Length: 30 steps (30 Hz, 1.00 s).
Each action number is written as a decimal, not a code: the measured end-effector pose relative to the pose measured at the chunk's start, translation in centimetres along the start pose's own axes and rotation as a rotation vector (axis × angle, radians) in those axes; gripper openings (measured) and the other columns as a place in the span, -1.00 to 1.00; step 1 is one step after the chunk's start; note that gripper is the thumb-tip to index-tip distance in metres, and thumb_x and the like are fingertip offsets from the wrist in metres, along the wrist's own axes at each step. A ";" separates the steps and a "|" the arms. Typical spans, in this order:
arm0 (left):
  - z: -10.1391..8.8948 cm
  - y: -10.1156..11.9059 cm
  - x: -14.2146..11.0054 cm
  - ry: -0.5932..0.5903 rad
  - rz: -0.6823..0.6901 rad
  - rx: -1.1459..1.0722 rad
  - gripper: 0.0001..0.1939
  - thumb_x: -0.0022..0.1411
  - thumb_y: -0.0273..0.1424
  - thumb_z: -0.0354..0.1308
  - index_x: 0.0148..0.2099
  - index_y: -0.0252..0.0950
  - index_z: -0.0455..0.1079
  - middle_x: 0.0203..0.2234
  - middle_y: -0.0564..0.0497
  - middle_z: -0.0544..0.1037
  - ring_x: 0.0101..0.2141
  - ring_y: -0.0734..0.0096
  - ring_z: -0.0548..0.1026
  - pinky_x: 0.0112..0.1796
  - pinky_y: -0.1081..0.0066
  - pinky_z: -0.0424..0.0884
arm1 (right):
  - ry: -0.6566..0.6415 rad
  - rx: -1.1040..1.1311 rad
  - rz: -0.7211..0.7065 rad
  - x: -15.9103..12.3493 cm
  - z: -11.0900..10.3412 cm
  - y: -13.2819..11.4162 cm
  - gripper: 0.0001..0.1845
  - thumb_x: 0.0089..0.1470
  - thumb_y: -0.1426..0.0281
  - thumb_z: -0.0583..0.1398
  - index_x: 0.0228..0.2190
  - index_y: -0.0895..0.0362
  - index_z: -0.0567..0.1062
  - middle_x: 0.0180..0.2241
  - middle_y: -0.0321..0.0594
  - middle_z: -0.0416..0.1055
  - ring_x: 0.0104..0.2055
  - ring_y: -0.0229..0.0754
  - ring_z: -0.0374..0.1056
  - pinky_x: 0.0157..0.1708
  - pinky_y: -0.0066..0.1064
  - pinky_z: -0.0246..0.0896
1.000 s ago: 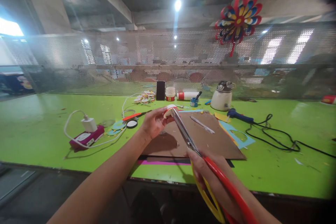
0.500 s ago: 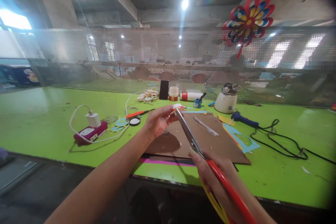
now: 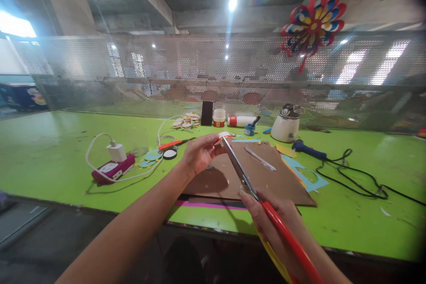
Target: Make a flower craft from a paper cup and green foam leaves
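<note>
My left hand is closed on a small white piece with a red edge, likely paper, partly hidden by the fingers. In my right hand are scissors with one red and one yellow handle. Their blades point up and away from me, and the tips meet the white piece. Both hands are raised over a brown board lying on the green table. A whitish pen-like stick rests on the board, right of the blades.
Left stand a purple power strip with a white charger, light-blue discs and an orange-handled cutter. Behind are a dark phone, paper cups, a blue jar and a white jug. A blue glue gun with black cord lies right.
The view has shifted very slightly. Both hands, the white piece and the scissors keep nearly the same places.
</note>
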<state>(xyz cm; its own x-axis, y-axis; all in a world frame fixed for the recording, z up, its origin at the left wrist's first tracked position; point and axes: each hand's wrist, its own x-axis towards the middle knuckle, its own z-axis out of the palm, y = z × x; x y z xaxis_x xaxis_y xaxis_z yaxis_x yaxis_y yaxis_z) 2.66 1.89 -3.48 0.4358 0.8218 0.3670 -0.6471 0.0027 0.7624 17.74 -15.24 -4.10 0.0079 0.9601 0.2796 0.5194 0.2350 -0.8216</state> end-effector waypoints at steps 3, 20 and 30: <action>0.1 0.0 0.0 -0.006 -0.008 0.006 -0.74 0.02 -0.35 0.31 -0.25 -0.43 0.59 -0.34 -0.17 0.62 -0.24 0.17 0.56 -0.11 0.20 0.45 | -0.002 0.015 0.032 0.0 0.1 0.0 -0.50 0.16 -0.03 0.04 -0.61 0.07 0.23 -0.68 -0.42 0.10 -0.61 -0.32 0.05 -0.55 -0.42 -0.06; 0.6 0.2 -0.2 0.062 0.007 0.058 -0.75 -0.05 -0.33 0.33 -0.33 -0.42 0.59 -0.33 -0.19 0.62 -0.17 0.07 0.53 -0.11 0.12 0.43 | 0.010 0.018 -0.031 0.2 0.2 0.1 -0.53 0.17 0.01 0.06 -0.47 0.14 0.47 -0.58 -0.34 0.22 -0.51 -0.27 0.14 -0.48 -0.44 0.05; -0.1 0.0 -0.1 0.041 0.014 0.087 -0.77 0.00 -0.36 0.32 -0.29 -0.38 0.61 -0.28 -0.17 0.63 -0.21 0.17 0.54 -0.10 0.16 0.45 | -0.028 0.066 0.041 0.0 -0.5 -0.8 -0.46 0.18 0.00 0.06 -0.64 0.10 0.34 -0.75 -0.41 0.06 -0.65 -0.32 0.03 -0.61 -0.45 -0.02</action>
<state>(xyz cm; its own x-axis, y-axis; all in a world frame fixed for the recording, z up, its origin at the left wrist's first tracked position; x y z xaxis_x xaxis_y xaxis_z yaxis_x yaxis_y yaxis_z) 2.58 1.87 -3.57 0.4001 0.8438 0.3576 -0.5957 -0.0571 0.8012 17.71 -15.49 -3.23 0.0036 0.9728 0.2317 0.4618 0.2039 -0.8632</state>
